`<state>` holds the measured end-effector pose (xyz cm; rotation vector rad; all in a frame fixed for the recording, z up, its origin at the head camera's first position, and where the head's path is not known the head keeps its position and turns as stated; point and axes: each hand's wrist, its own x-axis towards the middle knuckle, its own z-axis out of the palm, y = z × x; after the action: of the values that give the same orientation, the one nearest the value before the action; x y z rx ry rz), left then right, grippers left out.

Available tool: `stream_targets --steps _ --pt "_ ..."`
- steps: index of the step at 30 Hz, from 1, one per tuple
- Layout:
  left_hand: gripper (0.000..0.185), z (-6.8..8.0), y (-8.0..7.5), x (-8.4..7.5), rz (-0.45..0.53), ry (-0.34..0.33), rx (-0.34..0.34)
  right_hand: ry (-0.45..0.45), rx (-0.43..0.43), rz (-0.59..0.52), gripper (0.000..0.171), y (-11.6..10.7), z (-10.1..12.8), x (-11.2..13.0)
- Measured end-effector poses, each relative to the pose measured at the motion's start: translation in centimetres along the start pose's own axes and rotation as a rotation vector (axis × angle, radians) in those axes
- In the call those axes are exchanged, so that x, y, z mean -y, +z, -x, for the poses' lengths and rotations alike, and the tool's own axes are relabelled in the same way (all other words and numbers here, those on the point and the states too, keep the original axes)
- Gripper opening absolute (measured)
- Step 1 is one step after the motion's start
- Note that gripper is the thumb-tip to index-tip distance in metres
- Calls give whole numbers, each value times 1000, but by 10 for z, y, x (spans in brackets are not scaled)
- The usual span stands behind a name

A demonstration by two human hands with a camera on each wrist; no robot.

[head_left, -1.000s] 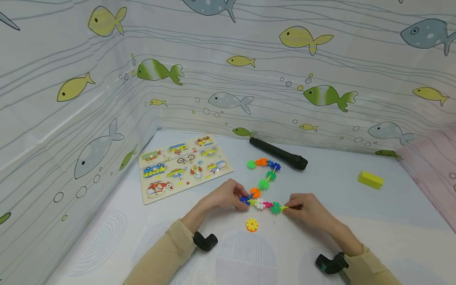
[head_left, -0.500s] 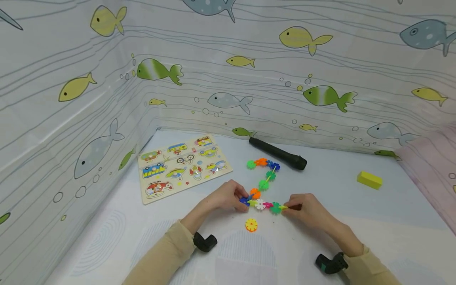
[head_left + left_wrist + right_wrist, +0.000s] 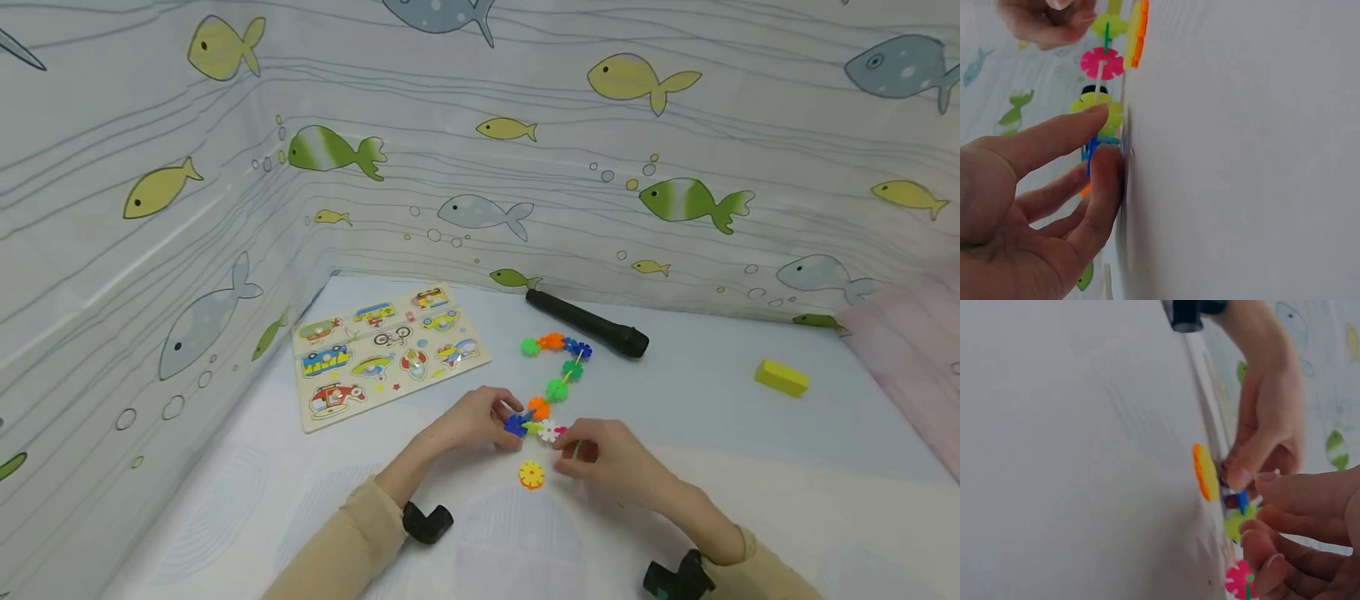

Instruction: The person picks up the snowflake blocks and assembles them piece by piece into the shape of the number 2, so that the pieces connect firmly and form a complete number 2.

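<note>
On the pale desk a chain of bright plastic snowflake discs curls from near the black tube toward the person. The left hand pinches the blue disc at the chain's near end. The right hand has its fingers curled around a small green disc, just beside the white and pink discs. Most of the chain looks joined. One loose yellow-and-orange disc lies unattached between the hands.
</note>
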<state>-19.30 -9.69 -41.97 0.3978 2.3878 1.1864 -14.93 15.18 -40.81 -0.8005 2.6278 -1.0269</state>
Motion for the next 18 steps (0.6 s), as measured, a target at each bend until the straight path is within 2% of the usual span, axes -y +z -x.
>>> stream_targets --steps 4,9,14,18 --pt "40 5 3 5 14 29 -45 0 87 51 27 23 -9 11" --pt "38 7 5 7 17 66 -68 13 81 63 26 34 -13 12" --pt "36 6 7 8 15 78 -72 44 59 56 22 32 -8 7" --pt "34 6 8 7 12 69 -76 28 67 51 14 13 -1 1"
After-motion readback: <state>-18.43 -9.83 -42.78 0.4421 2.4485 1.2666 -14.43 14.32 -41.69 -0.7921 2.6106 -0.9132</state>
